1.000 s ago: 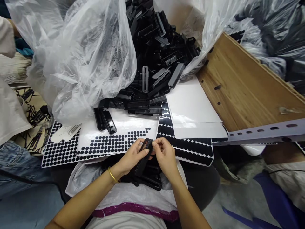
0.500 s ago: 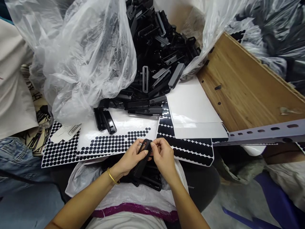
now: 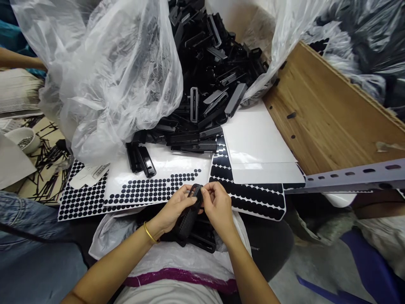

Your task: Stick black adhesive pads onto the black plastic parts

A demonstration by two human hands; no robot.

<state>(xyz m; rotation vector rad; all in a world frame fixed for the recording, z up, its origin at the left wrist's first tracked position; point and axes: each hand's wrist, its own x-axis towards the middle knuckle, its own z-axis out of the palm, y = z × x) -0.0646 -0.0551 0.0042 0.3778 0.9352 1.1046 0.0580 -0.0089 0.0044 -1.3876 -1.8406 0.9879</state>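
Observation:
My left hand [image 3: 177, 207] grips a black plastic piece [image 3: 188, 219] with a carbon-fibre pattern and a slot near its upper end. With thumb and fingers closed, my right hand [image 3: 218, 206] pinches that upper end. Whether a small dot sits under the right fingertips is hidden. Below the hands, similar black pieces [image 3: 202, 241] lie in a white plastic bag [image 3: 221, 266] on my lap. Just beyond the hands is a white sheet of round black stickers [image 3: 145, 190], some rows gone. Two black pieces [image 3: 141, 160] rest on it.
A large heap of black pieces [image 3: 218, 63] spills from a clear plastic bag [image 3: 120, 71]. White backing sheets [image 3: 259, 143] overlie another sticker sheet [image 3: 256, 200] on the right, beside a wooden panel [image 3: 332, 114]. At left are a bowl of small metal parts [image 3: 25, 141] and a co-worker's arm [image 3: 19, 59].
The black piece has turned slightly between my hands. At left, a co-worker's pale clothing has moved out of view, uncovering the bowl and stacked paper, and an arm now shows there.

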